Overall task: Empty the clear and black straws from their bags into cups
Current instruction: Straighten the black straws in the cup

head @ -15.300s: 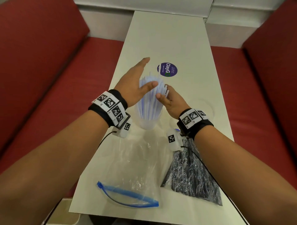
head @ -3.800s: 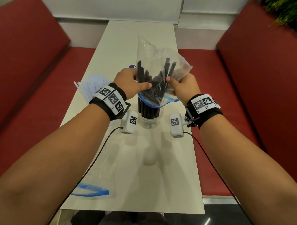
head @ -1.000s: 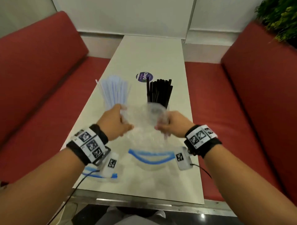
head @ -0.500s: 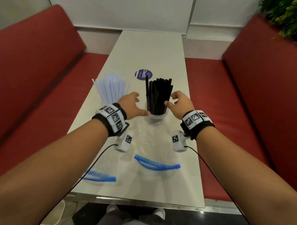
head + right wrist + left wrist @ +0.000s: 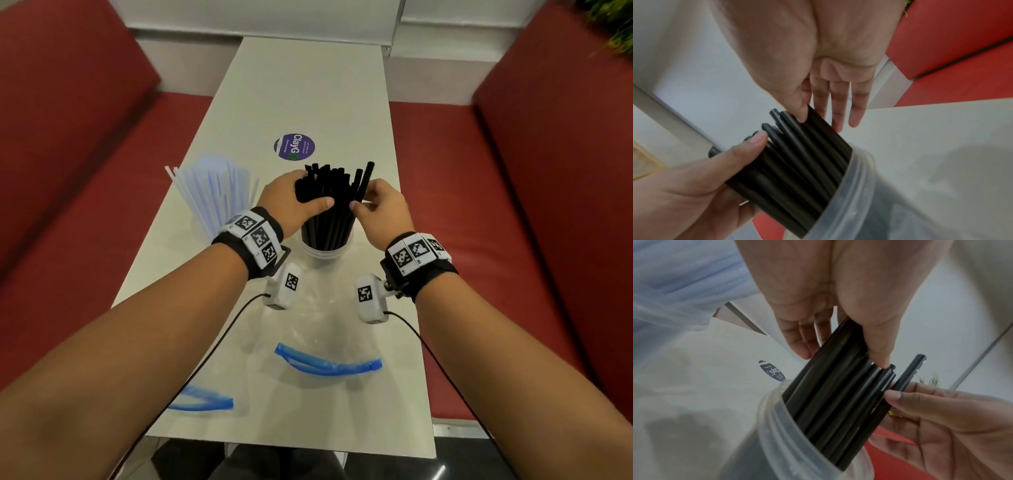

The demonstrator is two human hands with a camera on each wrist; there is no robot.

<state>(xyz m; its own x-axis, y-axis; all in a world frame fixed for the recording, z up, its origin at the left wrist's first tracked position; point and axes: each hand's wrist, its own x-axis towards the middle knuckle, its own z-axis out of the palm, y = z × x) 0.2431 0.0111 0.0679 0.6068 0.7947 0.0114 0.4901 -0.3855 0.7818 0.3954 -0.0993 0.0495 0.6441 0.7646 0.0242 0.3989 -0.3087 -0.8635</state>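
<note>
**Both hands gather the black straws in their cup**

The left hand point(image 5: 294, 202) and right hand point(image 5: 383, 209) close round the black straws point(image 5: 330, 205) from either side, thumbs and fingers curled against the bundle. These stand in a clear cup point(image 5: 325, 250) mid-tabletop. The clear straws point(image 5: 215, 192) fan from their cup by the tabletop's left edge. Two empty bags point(image 5: 325, 329) lie flat toward the near edge.

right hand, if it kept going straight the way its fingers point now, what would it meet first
The right hand points leftward at the bundle of black plastic straws standing in the clear plastic cup, and already touches them. Past the bundle, the left hand is probably next; depth is unclear.
</note>
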